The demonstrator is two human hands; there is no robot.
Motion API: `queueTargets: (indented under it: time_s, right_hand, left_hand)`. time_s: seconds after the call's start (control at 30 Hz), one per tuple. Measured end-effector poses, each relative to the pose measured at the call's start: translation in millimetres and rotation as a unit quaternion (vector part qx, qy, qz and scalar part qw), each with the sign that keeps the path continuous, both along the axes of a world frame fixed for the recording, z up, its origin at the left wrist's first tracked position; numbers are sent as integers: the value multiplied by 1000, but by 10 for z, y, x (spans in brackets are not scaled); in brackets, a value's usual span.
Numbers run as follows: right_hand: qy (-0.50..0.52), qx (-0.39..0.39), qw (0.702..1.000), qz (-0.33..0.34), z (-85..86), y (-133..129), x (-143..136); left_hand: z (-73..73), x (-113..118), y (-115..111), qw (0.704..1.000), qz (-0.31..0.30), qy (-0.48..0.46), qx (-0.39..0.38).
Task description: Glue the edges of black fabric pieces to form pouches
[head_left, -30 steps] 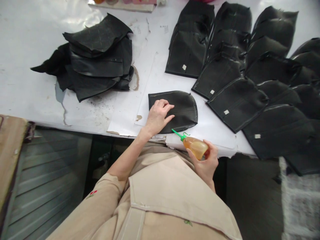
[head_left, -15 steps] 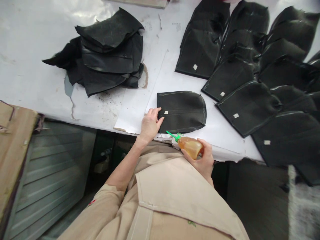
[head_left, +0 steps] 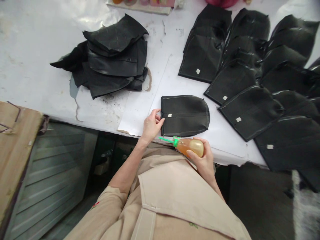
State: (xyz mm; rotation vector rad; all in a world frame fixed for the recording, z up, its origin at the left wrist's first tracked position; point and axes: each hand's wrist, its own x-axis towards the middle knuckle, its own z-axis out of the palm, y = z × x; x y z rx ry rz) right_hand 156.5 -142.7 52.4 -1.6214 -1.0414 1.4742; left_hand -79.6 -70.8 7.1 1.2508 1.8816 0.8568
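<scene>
Many overlapping black pieces [head_left: 251, 110] run past the right edge of view, their lower layers hidden on the white-covered counter [head_left: 140, 115]. The crumpled black pile [head_left: 112, 63] hides its own underside. One smooth, round-ended black panel [head_left: 186, 121] lies flat near the counter's front edge, bare white surface beyond it; the left hand [head_left: 151, 126] touches its straight edge, fingers partly curled. The right hand [head_left: 203, 156] grips the translucent amber bottle [head_left: 191, 146], partly covering it, green nozzle [head_left: 167, 140] pointing left.
</scene>
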Motion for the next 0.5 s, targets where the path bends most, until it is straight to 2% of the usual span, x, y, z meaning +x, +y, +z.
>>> queueTargets:
  time_s: [0.1,0.17,0.23,0.3,0.4,0.43,0.5]
  right_hand:
    - [172,-36,981,-79,132,80,150]
    - [222,-19,959,-173,229,169,302]
    - [248,-6,930,-270,307,271,487]
    - [275,6,907,-320,316,361,688]
    - [282,27,886,-367,144,457,967]
    - [278,37,879,-386,48,477,1043]
    - [283,36,882,-376,-161,499,1159]
  left_hand:
    - [-15,-33,34,992,37,-112,-40]
    - [5,-42,68,986,40,-145,-68]
    - [30,-41,115,988,12,-120,-95]
    - [37,-41,172,988,-17,-99,-113]
    - [25,-54,237,980,-1,-184,-68]
    - [25,-62,241,971,12,-236,-47]
    - [36,-83,220,935,44,-352,-33]
